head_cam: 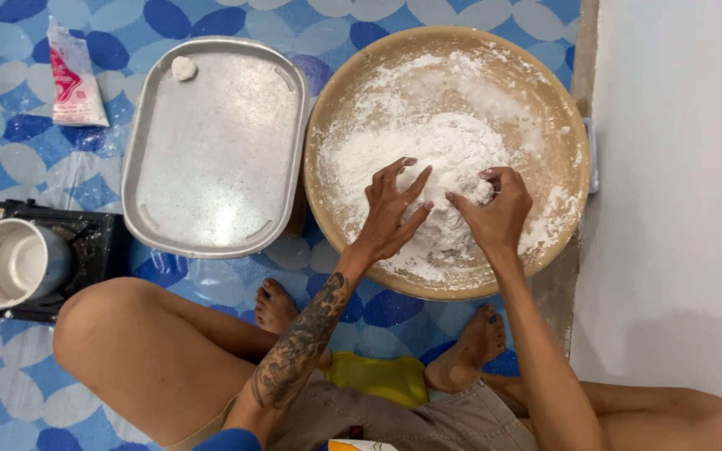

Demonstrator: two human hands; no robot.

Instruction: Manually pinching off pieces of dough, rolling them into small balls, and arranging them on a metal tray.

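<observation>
My left hand [394, 209] lies flat with the fingers spread apart, palm pressed onto the near left side of the mound of white flour [453, 167], holding nothing. My right hand [495, 209] is beside it, fingers curled in and bunched together on a clump of the same flour at the mound's right side; the fingertips are buried, so how much they hold I cannot tell. The two hands are just beside each other, thumbs nearly meeting over the heap. The flour sits in the middle of a wide round tan bowl [327, 125], with loose powder dusted up its inner wall. The bowl rests on a blue and white patterned floor mat [10, 108], right against a white wall [678, 167] on my right. Just to the left of the bowl is a rectangular metal tray [211, 159], with one small ball of white dough [183, 68] in its far corner. Beyond the tray lies a white and red plastic packet [73, 79]. Near my left knee [102, 326] stands a white pot [12, 263] on a black burner [94, 242]. My bare feet [276, 305] are crossed just below the bowl.
</observation>
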